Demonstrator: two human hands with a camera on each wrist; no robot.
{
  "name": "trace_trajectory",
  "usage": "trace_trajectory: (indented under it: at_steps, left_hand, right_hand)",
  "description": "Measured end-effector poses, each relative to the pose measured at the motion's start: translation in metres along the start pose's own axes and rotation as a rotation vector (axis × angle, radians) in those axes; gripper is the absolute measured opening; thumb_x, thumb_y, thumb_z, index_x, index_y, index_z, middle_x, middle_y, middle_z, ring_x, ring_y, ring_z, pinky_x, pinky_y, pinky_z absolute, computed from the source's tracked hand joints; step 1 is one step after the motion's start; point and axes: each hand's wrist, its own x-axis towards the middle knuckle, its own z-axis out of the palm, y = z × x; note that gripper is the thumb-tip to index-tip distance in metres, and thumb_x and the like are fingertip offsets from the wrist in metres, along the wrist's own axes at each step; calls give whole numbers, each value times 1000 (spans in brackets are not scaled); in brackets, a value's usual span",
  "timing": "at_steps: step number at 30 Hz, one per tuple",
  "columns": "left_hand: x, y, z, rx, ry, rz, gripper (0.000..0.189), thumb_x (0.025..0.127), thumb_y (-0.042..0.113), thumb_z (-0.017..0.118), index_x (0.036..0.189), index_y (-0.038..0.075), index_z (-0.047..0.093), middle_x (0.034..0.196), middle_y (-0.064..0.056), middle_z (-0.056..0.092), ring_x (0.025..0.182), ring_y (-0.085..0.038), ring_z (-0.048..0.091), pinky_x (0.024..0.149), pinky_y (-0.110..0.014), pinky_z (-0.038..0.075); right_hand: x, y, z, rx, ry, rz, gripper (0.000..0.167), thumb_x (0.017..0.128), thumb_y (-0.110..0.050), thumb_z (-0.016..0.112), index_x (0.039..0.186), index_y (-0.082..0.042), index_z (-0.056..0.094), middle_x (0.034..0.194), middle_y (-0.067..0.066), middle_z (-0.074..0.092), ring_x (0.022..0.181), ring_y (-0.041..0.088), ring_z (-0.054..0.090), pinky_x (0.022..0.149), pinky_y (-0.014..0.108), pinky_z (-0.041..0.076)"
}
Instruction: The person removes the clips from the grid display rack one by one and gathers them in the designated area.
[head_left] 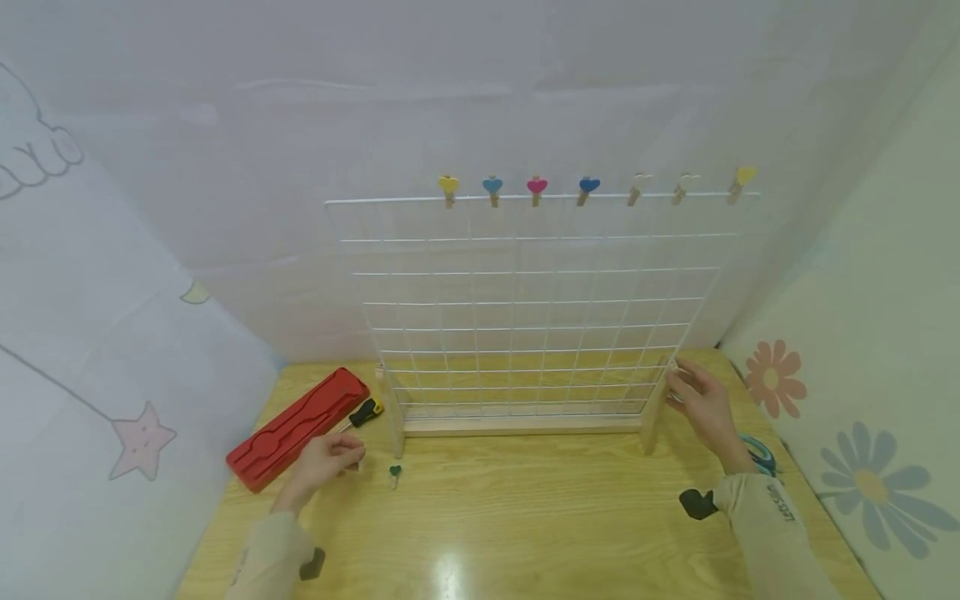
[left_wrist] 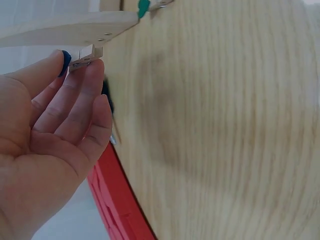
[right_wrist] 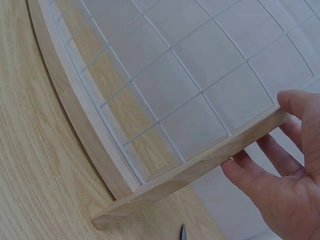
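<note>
My left hand point(head_left: 324, 461) pinches a small wooden clothespin point(left_wrist: 86, 57) with a dark blue piece at one end, between thumb and fingers. It is low over the table, left of the wire grid rack's left post point(head_left: 390, 412). At the other side, my right hand point(head_left: 703, 404) grips the wooden right post point(right_wrist: 220, 155), thumb on one face and fingers behind. The white wire grid point(head_left: 513, 304) stands upright in its wooden base. Several heart clothespins line its top wire, among them a pink one point(head_left: 536, 187). A green heart clothespin point(head_left: 395, 473) lies on the table.
A red tray point(head_left: 300, 429) lies at the table's left, with a black-and-yellow screwdriver point(head_left: 365, 413) beside it. Blue-handled scissors point(head_left: 759, 454) lie by my right forearm. Pale printed sheets point(head_left: 525, 100) hang behind the table and at both sides.
</note>
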Motion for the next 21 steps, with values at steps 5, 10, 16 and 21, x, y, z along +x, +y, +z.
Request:
trace_trajectory:
  at_steps: [5,10,16,21]
  left_hand:
    - [4,-8,4,40,11,-17,21,91,16,67,102,-2,66,92,-17,70,79,-21,67,70,-40,54]
    - [6,-12,7,30,19,16,19,88,14,70,96,-4,67,85,-14,70,77,-25,67,68,-39,55]
    - [8,-19,16,49,12,21,17,86,14,73,91,-2,69,80,-9,70,74,-21,66,65,-29,52]
    - [9,-27,24,60,-7,38,16,85,18,74,87,2,71,77,-5,70,69,-15,66,62,-25,50]
  right_hand:
    - [-1,-2,0,-11,-7,1,64,98,-25,57,146,6,28,109,-14,56,95,1,61,81,24,53]
    - [-2,-3,1,-3,-7,11,65,98,-25,57,147,5,27,109,-14,55,96,2,61,82,25,53]
    - [-2,-3,1,15,-5,15,65,97,-25,58,147,3,28,110,-14,55,97,3,61,82,24,52]
    - [-2,-3,0,9,-12,18,65,97,-26,57,148,2,28,111,-14,54,97,2,60,82,24,52]
